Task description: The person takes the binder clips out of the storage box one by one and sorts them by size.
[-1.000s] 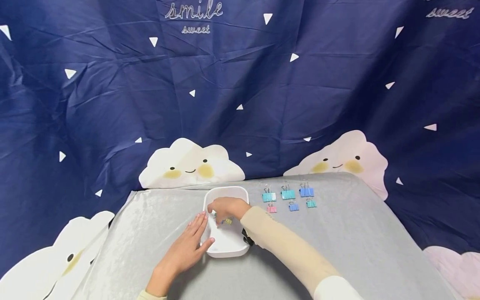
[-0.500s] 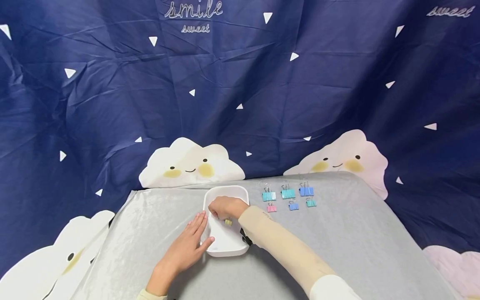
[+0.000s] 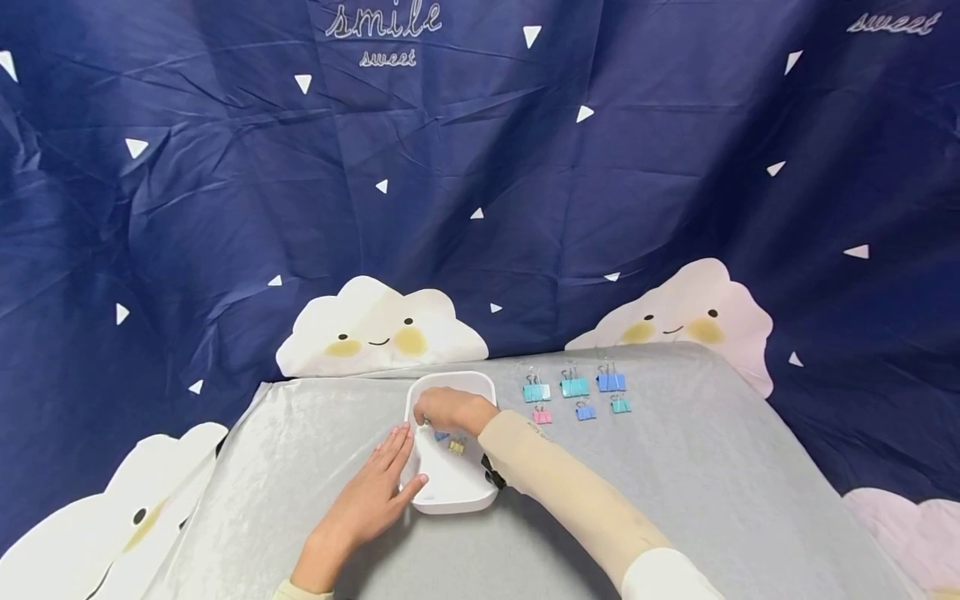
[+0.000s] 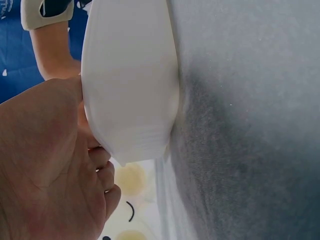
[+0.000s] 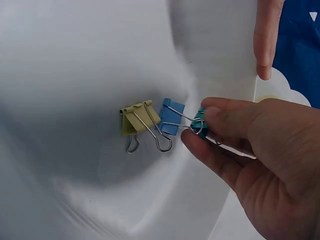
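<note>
My right hand (image 3: 452, 408) reaches into a white plastic box (image 3: 453, 493). In the right wrist view, its thumb and fingertips pinch a small teal binder clip (image 5: 201, 126). Just beside that clip, on the box floor, lie a blue binder clip (image 5: 173, 118) and a yellow binder clip (image 5: 141, 119) with its wire handles spread. My left hand (image 3: 369, 493) rests against the box's left rim, its fingers straight and thumb stretched over the near edge. The left wrist view shows the palm next to the outer wall (image 4: 131, 95).
Right of the box, on the grey cloth (image 3: 675, 500), binder clips stand in two rows. The back row has larger teal (image 3: 575, 387) and blue clips (image 3: 611, 382); smaller pink (image 3: 542, 417), blue (image 3: 586, 412) and green clips (image 3: 620, 406) are in front.
My right hand closed its fingers over the clips and has lifted slightly toward the box's far left, pinching the teal clip. The blue clip now shows below it. My left hand keeps its place.
</note>
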Available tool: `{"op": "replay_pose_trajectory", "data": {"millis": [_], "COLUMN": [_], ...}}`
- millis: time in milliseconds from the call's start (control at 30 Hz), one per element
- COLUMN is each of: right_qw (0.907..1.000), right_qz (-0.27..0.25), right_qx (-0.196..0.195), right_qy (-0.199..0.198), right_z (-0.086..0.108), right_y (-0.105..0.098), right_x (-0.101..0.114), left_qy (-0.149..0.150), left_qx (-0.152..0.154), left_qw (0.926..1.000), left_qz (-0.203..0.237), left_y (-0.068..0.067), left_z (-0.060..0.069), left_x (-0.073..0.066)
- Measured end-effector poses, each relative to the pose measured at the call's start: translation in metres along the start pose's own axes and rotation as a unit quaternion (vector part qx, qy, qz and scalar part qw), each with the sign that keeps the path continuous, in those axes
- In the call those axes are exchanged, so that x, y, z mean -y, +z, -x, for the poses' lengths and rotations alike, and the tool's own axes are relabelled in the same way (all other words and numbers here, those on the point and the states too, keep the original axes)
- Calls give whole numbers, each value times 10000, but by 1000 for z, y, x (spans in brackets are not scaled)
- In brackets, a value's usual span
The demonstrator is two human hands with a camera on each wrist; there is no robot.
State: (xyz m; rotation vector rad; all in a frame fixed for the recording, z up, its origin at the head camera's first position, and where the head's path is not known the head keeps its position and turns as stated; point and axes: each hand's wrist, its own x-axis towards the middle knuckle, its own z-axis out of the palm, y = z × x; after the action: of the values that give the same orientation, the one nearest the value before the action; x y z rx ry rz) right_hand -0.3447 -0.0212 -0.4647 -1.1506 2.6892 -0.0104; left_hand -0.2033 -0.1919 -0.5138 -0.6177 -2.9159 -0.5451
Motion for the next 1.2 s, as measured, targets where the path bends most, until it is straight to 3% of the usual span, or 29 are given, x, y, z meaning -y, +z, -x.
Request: {"op": "replay_pose_trajectory", "data": {"millis": [400, 667, 900, 1200], "right_qw": [9948, 9932, 9863, 9825], "right_qz": [-52, -320, -503, -544], "right_qx": [-1015, -1094, -1393, -1599], "right_qy": [-75, -240, -731, -786], "right_z": [3, 10, 15, 19], "right_y": [-3, -4, -8, -11], "right_x": [-9, -21, -27, -32], "left_qy": [35, 39, 41, 19], "left_qx": [-20, -62, -62, -28], "left_qw": [10000, 10000, 10000, 10000], "left_qz": [18, 42, -4, 5], "left_y": [0, 0, 1, 0], "left_z": [0, 0, -1, -1], "left_x": [0, -1, 0, -1]}}
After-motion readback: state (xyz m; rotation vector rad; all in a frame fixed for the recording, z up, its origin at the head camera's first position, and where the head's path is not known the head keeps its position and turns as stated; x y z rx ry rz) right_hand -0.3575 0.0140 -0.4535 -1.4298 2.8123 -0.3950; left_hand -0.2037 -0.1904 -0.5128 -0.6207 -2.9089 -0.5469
